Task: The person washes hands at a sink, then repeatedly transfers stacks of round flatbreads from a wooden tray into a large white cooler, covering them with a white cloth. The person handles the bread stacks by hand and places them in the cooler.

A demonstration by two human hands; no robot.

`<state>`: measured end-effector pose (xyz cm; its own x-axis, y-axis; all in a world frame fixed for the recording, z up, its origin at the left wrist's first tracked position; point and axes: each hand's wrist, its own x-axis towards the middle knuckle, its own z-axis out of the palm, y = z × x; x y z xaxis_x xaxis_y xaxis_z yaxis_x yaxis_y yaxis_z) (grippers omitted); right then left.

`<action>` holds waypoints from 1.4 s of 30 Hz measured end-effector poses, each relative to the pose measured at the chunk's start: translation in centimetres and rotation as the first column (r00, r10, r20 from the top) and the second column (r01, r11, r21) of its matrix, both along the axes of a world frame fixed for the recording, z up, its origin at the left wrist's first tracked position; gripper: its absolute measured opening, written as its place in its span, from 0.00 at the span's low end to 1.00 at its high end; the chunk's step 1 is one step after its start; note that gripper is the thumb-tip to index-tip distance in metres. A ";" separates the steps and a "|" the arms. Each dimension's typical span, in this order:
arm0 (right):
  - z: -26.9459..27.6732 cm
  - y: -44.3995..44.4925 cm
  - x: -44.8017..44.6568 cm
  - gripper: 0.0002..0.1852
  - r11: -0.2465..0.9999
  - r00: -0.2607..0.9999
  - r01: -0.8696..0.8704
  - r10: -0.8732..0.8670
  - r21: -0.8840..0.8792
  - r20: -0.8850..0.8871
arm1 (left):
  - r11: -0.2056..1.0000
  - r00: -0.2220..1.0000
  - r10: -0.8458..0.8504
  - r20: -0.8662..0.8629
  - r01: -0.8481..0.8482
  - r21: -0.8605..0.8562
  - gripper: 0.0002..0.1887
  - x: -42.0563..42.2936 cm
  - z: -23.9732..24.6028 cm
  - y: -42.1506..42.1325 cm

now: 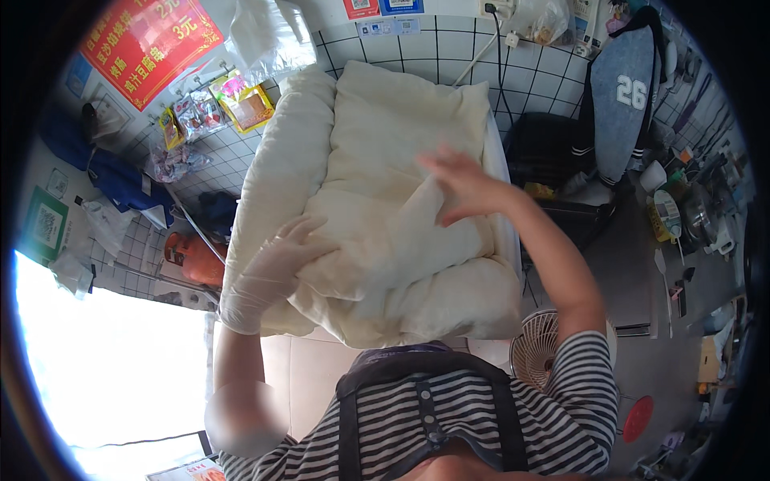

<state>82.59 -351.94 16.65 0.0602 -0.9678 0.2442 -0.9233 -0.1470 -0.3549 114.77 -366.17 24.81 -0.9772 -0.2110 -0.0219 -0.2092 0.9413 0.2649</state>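
A thick cream padded quilt (409, 132) lies folded and bunched over a white-rimmed container or stand in front of me. My left hand (277, 270), in a thin translucent glove, rests on the quilt's left part with its fingers spread near a fold. Bare and blurred, my right hand (466, 186) is over the quilt's right side, fingers apart, beside a raised corner of the cloth. Whether it touches that corner I cannot tell. The quilt hides whatever lies beneath it.
An orange gas cylinder (201, 258) stands to the left, beyond a metal rail. A fan (538, 349) is at the lower right, near a red round stool (637, 419). A dark counter with utensils runs along the right. Food packets (243, 102) hang on the tiled wall.
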 end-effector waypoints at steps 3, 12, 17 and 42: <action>-0.2 -1.6 1.6 0.26 0.916 0.997 -0.036 0.062 0.400 -0.053 | 0.977 0.948 0.194 -0.252 -0.209 -0.037 0.32 1.5 -2.5 1.2; 10.1 10.2 2.9 0.16 0.855 0.986 -0.129 0.164 0.502 -0.026 | 0.994 0.969 -0.104 0.226 0.093 0.058 0.30 4.8 1.1 1.1; -2.7 -3.2 -9.5 0.24 0.863 0.711 0.397 -0.505 0.314 0.489 | 0.974 0.981 0.161 -0.104 -0.141 0.178 0.30 -10.7 -4.2 -10.1; -10.4 -21.4 -20.3 0.22 0.792 0.799 0.461 -0.567 -0.400 -0.201 | 0.782 0.823 0.548 -0.154 -0.568 -0.256 0.12 -33.0 -27.9 -24.3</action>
